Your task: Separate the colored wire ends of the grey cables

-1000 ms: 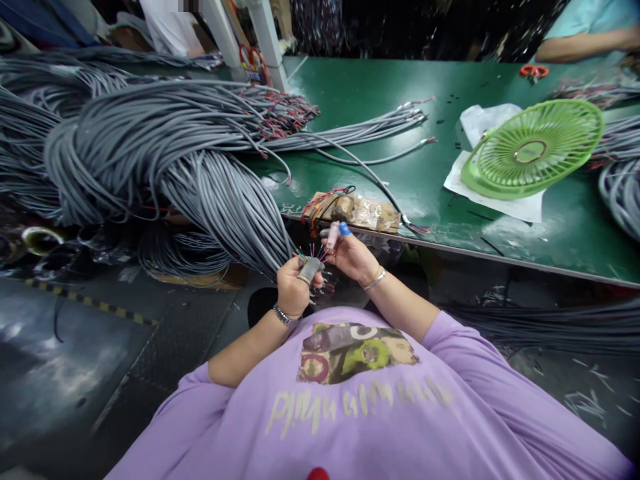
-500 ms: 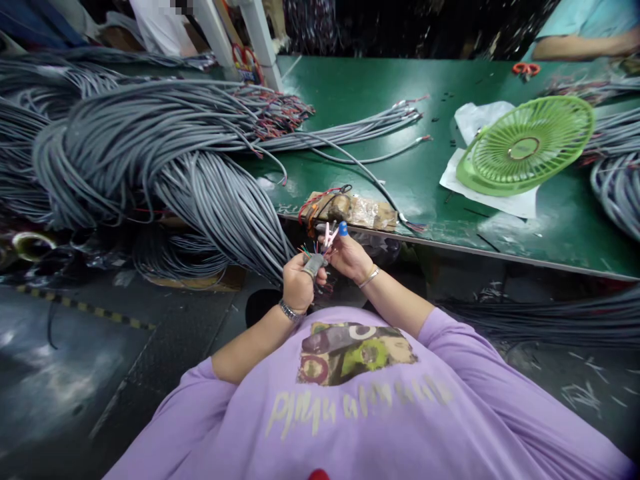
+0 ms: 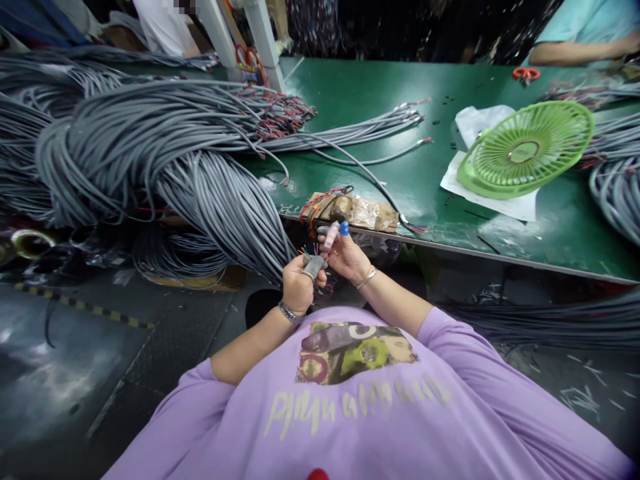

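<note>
My left hand [image 3: 299,283] is closed round the end of a grey cable [image 3: 250,220], its thumb wrapped in grey tape. Thin coloured wires [image 3: 310,252] fan out of the cable end above the fist. My right hand [image 3: 347,253], with pink and blue finger covers and a bracelet at the wrist, pinches at those wire ends; what it holds is too small to make out. Both hands work just below the front edge of the green table [image 3: 390,180], above my purple shirt.
A huge bundle of grey cables [image 3: 150,140] drapes off the table's left side. A taped brown block with wires [image 3: 353,210] sits at the table edge. A green fan grille [image 3: 527,148] lies on white paper at right. Another person's arm [image 3: 575,52] rests at the far right.
My right hand's fingers have shifted slightly at the wire ends; the small pink clip-like shape seen half a second ago no longer shows. The left hand stays put.
</note>
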Tool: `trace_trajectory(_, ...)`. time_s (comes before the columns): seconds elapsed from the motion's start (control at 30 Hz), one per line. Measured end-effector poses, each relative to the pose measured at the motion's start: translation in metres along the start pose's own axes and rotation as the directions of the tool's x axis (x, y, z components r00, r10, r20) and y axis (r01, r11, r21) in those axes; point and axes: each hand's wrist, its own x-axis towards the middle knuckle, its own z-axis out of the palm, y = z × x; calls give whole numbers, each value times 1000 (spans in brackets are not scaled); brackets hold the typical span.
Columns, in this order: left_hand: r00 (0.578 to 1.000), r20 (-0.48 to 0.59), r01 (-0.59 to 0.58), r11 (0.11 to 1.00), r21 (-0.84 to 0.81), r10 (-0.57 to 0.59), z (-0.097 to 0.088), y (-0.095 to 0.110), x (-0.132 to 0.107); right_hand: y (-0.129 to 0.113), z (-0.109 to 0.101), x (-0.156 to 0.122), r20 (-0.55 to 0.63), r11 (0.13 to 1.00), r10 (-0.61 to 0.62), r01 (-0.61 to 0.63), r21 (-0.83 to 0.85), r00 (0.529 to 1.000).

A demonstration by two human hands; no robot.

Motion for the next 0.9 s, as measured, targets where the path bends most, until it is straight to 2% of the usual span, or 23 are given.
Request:
trace_trajectory(0.1,999,10,-40,999,2,40,-4,0,-4,1,-2,-3,53,999,36,-35,-10,998)
trace_trajectory(0.3,995,7,-96,995,20,96,-14,1,-13,-1,-12,-9,77,995,68,-63,-76,995)
trace_trajectory(0.43,991,-10,-134,988,80,136,-17,1,-14,-5,-19,-21,165,962,190,-150,-227,968)
trace_trajectory(0.5,989,0,-146,982,119,147,-18,1,-14,-6,-20,-28,201,937,218,-147,-318,955)
trace_trajectory(0.73,986,87,-161,961,223,145,-19,-4,-12,-1,-14,-37,170,885,66,22,-466,983)
trace_trajectory(0.9,962,273,-92,956,277,14,-20,4,-6,-3,-12,-39,172,841,18,78,-536,985)
